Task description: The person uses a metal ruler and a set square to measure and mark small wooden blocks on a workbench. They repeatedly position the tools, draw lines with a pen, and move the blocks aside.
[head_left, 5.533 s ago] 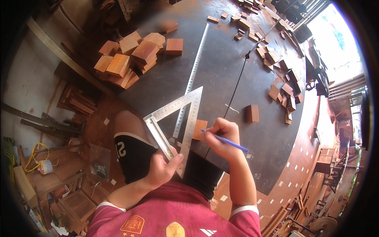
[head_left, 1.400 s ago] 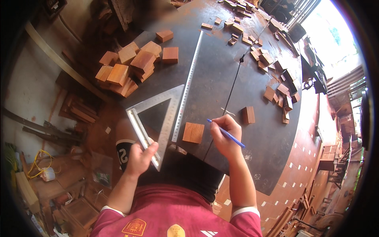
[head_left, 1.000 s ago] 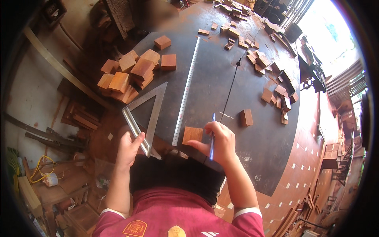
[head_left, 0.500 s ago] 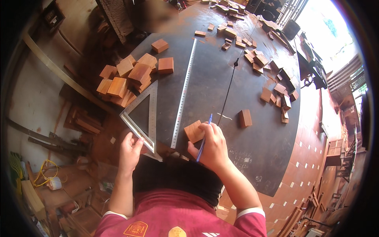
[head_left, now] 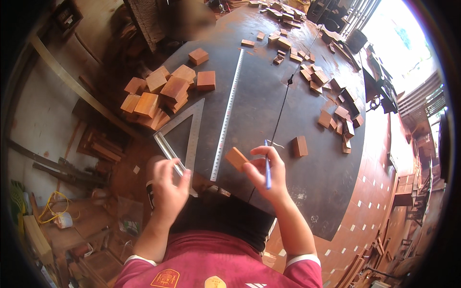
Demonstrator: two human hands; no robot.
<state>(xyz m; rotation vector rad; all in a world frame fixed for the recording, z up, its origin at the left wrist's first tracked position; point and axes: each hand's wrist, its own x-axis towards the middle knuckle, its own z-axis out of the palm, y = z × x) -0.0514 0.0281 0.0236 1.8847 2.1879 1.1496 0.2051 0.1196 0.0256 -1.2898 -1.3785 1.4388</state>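
Note:
My right hand (head_left: pixel 272 177) grips a small wooden block (head_left: pixel 236 158) by its near end, raised and tilted over the dark tabletop. A blue pen (head_left: pixel 267 168) is tucked among the same fingers, pointing up. Slightly blurred, my left hand (head_left: pixel 170 192) hovers at the near edge of a metal triangular square (head_left: pixel 194 137), thumb and fingers apart and curved; they partly hide its thick rail. The square lies at the table's left edge. To its right a white steel ruler (head_left: pixel 227 115) lies lengthwise. One block (head_left: pixel 300 146) sits alone right of my right hand.
A stack of wooden blocks (head_left: pixel 146 104) stands at the table's left edge, beyond the square. More blocks (head_left: pixel 340 113) are scattered along the right side and far end. A dark line (head_left: pixel 283 103) runs lengthwise across the tabletop (head_left: pixel 259 103). Wood scraps lie below left.
My left hand has come off the square's rail and spread its fingers. My right hand has picked up the block that lay beside the ruler and tilted it, the pen turning more upright.

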